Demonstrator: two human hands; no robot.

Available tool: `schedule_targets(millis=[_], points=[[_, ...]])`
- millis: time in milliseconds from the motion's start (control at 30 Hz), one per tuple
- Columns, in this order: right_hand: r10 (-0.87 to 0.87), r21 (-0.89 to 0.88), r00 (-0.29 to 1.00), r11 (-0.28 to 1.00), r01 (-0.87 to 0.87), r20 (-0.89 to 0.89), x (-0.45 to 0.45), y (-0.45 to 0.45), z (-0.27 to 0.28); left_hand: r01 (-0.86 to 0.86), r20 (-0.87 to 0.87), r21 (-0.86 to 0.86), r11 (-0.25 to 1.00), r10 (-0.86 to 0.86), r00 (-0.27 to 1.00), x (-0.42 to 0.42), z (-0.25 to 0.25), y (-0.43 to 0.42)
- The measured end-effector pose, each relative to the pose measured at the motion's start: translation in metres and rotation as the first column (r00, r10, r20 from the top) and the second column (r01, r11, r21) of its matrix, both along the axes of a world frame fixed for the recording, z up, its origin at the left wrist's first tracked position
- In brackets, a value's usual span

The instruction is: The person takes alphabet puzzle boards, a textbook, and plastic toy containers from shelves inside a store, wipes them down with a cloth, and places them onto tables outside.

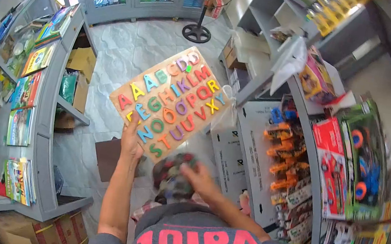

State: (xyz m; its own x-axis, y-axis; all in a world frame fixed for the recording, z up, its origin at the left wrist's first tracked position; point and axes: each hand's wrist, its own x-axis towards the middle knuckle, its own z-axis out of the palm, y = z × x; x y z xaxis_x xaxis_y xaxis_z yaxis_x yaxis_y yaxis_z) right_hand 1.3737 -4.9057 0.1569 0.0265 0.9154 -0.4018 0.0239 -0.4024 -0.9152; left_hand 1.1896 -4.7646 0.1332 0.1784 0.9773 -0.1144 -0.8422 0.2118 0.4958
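Gripping board (pixel 156 70) of letters (pixel 157 126): left hand (pixel 132 138); right hand (pixel 197 176) near camouflage fabric (pixel 164 176).

The light is bright and diffuse, shadows soft; a pale sheen lies on the tiled floor (pixel 116 40); motion blurs the right hand (pixel 200 180); wide-angle distortion curves the shelves (pixel 50 99) near the edges; the corners are black.

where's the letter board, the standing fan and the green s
letter board (pixel 142 79): head view, bare strip by its upper left edge
standing fan (pixel 196 34): head view, middle of its round base
green S (pixel 155 150): head view, its middle stroke
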Motion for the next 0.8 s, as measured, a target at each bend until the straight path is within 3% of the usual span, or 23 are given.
schedule_targets(millis=[67,133,167,233,267,300,333,367,400,467,500,533,600,633,667,700,767,800], points=[[-0.202,0.019,0.927,0.976,0.219,-0.316,0.041,0.055,0.036,0.015,-0.043,0.006,1.000,-0.015,0.999,-0.001,0.001,0.029],[-0.225,0.257,0.917,0.913,0.316,-0.330,0.081,0.115,0.036,0.014,-0.115,0.027,1.000,-0.010,0.993,0.005,0.005,0.059],[-0.212,0.263,0.916,0.914,0.309,-0.340,0.085,0.146,0.042,0.004,-0.123,0.037,0.999,0.001,0.992,0.008,0.005,0.074],[-0.141,0.530,0.978,0.824,0.201,-0.151,0.086,0.202,0.072,0.021,-0.307,-0.005,1.000,-0.022,0.951,0.022,-0.002,0.101],[-0.068,0.537,0.994,0.837,0.102,-0.082,0.082,0.232,0.076,0.050,-0.306,-0.024,0.998,-0.056,0.950,0.030,-0.009,0.114],[-0.099,0.696,0.972,0.713,-0.079,0.212,0.073,0.260,0.072,0.048,-0.309,-0.026,0.998,-0.054,0.950,0.038,-0.009,0.124],[-0.183,0.767,0.861,0.566,-0.302,0.474,0.061,0.287,0.072,0.067,-0.481,-0.017,0.998,-0.067,0.874,0.045,-0.008,0.134],[-0.117,0.738,0.791,0.463,-0.491,0.600,0.051,0.312,0.077,0.083,-0.638,-0.007,0.997,-0.068,0.767,0.051,-0.006,0.146],[-0.158,0.688,0.694,0.402,-0.604,0.702,0.033,0.336,0.076,0.071,-0.643,0.007,0.997,-0.050,0.765,0.061,-0.001,0.157],[-0.145,0.642,0.631,0.292,-0.708,0.762,0.014,0.384,0.064,-0.060,-0.743,0.279,0.958,0.255,0.618,0.074,0.005,0.185],[-0.121,0.627,0.619,0.257,-0.736,0.776,0.011,0.412,0.052,0.033,-0.758,0.167,0.985,0.107,0.644,0.064,-0.001,0.203],[-0.126,0.631,0.621,0.238,-0.738,0.774,0.012,0.437,0.049,0.130,-0.754,0.054,0.990,-0.045,0.656,0.054,-0.006,0.223],[0.073,0.522,0.554,0.253,-0.815,0.829,0.024,0.487,0.045,0.178,-0.760,0.065,0.982,-0.067,0.647,0.042,-0.009,0.266],[0.073,0.521,0.551,0.240,-0.819,0.832,0.029,0.511,0.037,0.236,-0.764,0.059,0.970,-0.108,0.636,0.035,-0.010,0.288],[0.105,0.543,0.591,0.295,-0.786,0.799,0.034,0.538,0.028,0.329,-0.843,-0.040,0.944,-0.209,0.496,0.022,-0.012,0.314],[0.131,0.560,0.631,0.347,-0.752,0.765,0.039,0.568,0.020,0.317,-0.845,-0.024,0.948,-0.189,0.501,0.015,-0.012,0.341],[0.025,0.605,0.679,0.430,-0.670,0.734,0.059,0.629,-0.001,0.114,-0.648,0.047,0.992,-0.057,0.760,0.003,-0.004,0.390],[0.002,0.576,0.666,0.502,-0.646,0.746,0.071,0.657,-0.012,0.106,-0.653,0.072,0.992,-0.033,0.756,-0.006,0.005,0.416]])
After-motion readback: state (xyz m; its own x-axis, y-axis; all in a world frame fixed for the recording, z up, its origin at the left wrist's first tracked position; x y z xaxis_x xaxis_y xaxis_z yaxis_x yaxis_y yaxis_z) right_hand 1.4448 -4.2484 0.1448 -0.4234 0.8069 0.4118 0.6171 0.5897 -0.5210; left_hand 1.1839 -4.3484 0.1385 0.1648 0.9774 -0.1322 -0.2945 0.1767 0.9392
